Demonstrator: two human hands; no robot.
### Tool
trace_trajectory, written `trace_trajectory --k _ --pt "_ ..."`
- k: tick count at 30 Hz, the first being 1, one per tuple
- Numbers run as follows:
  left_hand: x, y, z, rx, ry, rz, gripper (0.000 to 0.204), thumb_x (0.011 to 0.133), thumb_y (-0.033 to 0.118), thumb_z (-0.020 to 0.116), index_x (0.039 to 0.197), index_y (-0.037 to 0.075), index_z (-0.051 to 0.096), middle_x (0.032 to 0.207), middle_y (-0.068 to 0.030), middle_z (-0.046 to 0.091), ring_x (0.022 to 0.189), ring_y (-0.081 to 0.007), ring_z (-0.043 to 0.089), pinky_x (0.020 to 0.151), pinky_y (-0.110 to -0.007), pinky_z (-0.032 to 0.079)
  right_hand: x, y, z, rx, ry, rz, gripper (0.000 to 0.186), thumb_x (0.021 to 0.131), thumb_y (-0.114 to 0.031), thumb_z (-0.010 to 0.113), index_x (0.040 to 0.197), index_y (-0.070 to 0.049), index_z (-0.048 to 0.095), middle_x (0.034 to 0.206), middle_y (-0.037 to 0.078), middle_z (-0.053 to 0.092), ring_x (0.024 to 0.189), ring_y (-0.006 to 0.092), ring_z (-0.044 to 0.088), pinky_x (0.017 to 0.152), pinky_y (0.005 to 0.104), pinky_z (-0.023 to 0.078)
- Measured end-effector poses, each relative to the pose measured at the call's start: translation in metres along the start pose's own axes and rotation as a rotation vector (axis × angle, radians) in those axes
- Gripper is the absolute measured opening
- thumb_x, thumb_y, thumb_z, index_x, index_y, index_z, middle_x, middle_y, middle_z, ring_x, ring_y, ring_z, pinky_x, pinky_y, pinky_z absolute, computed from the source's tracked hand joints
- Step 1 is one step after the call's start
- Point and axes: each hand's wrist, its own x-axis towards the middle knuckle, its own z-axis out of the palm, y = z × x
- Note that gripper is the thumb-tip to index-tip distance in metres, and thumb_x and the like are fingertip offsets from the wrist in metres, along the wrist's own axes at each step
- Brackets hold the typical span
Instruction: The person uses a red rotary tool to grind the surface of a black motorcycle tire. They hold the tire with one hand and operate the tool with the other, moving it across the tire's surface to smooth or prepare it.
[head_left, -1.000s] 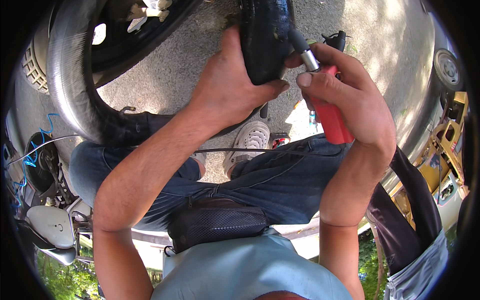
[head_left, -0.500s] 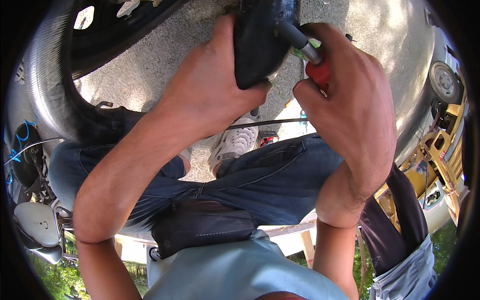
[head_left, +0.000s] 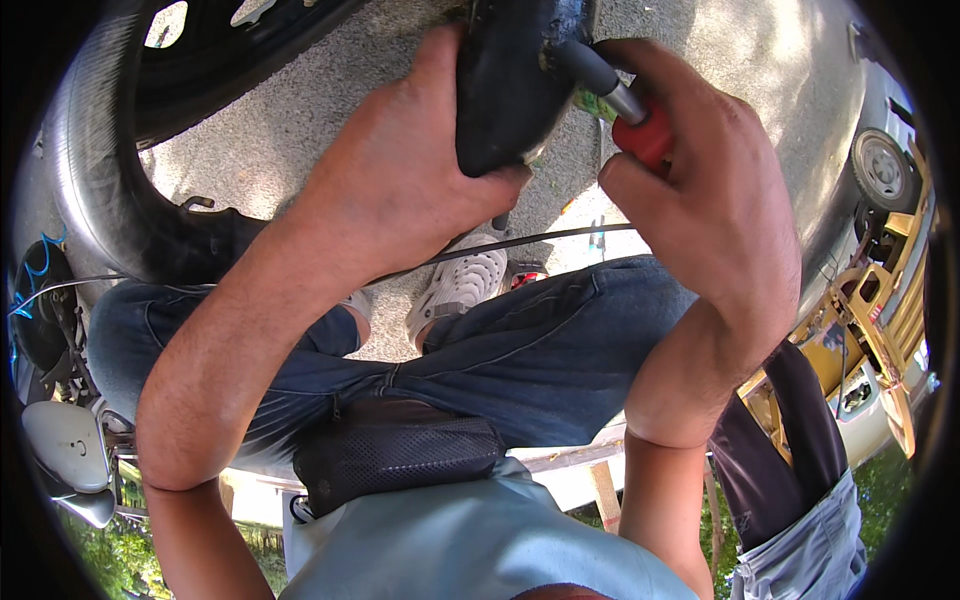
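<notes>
A black rubber inner tube (head_left: 512,90), folded or bunched into a thick end, hangs in front of me at the top of the head view. My left hand (head_left: 385,165) wraps round its left side, thumb tucked under the lower end. On the other side, my right hand (head_left: 715,165) is closed round a red-handled tool (head_left: 645,135). A metal collar and a dark grey cylindrical piece (head_left: 588,68) run from the red part up to the tube's surface. Whether that piece is part of the tool or of the tube, I cannot tell. My right fingertips are partly hidden.
At left, a large tyre (head_left: 95,150) curves down beside a wheel (head_left: 200,80). A thin black cord (head_left: 540,238) crosses above my jeans and shoe (head_left: 465,285). A person in dark trousers (head_left: 800,440) is at lower right, near a yellow-framed vehicle (head_left: 870,300). A mirror (head_left: 65,445) stands lower left.
The tube and my left hand have shifted slightly left and up. My right hand with the red-handled tool has moved a little to the right; both grips stay the same.
</notes>
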Motion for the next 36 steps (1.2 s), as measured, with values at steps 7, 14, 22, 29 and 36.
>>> trace_trajectory --k 7,14,22,29,36 --pt "-0.003 -0.004 0.002 0.030 0.030 -0.016 0.086 0.080 0.024 0.086 0.150 0.004 0.039 0.122 -0.0241 0.067 0.110 -0.0373 0.071 0.095 -0.046 0.057 -0.002 0.026 0.024 -0.207 0.153 -0.136 0.055 0.073 -0.008 0.068 0.127 -0.003 0.064 0.085 0.024 0.065 0.079 0.0474 0.062 0.074 0.0474 0.051" --pt "-0.003 0.000 0.000 0.015 0.036 0.051 0.086 0.080 0.024 0.086 0.149 0.004 0.040 0.122 -0.0236 0.067 0.109 -0.0373 0.071 0.094 -0.046 0.057 -0.001 0.037 0.022 -0.156 0.190 -0.120 0.058 0.073 -0.009 0.069 0.130 -0.002 0.063 0.088 0.026 0.066 0.084 0.0494 0.063 0.075 0.0499 0.051" --pt "-0.004 -0.001 0.004 0.051 0.067 0.039 0.085 0.080 0.023 0.085 0.149 0.004 0.040 0.120 -0.0242 0.068 0.109 -0.0383 0.071 0.094 -0.046 0.056 -0.008 0.029 0.027 -0.274 0.161 -0.113 0.058 0.073 -0.009 0.069 0.130 -0.001 0.063 0.086 0.028 0.064 0.081 0.0488 0.062 0.074 0.0477 0.051" --pt "-0.003 0.001 -0.002 0.032 0.012 -0.030 0.087 0.078 0.026 0.087 0.148 0.002 0.041 0.121 -0.0233 0.068 0.109 -0.0361 0.071 0.095 -0.044 0.056 -0.010 0.038 0.012 0.151 0.109 0.037 0.055 0.084 -0.007 0.072 0.137 0.005 0.059 0.101 0.008 0.065 0.088 0.0154 0.059 0.078 0.0300 0.051" --pt "-0.003 -0.002 0.002 -0.031 0.013 0.015 0.086 0.078 0.025 0.087 0.148 0.002 0.041 0.122 -0.0205 0.066 0.109 -0.0309 0.070 0.096 -0.042 0.056 -0.028 0.044 0.009 0.149 -0.067 0.057 0.056 0.084 -0.010 0.074 0.136 0.006 0.059 0.091 0.007 0.062 0.082 0.0133 0.056 0.073 0.0306 0.050"
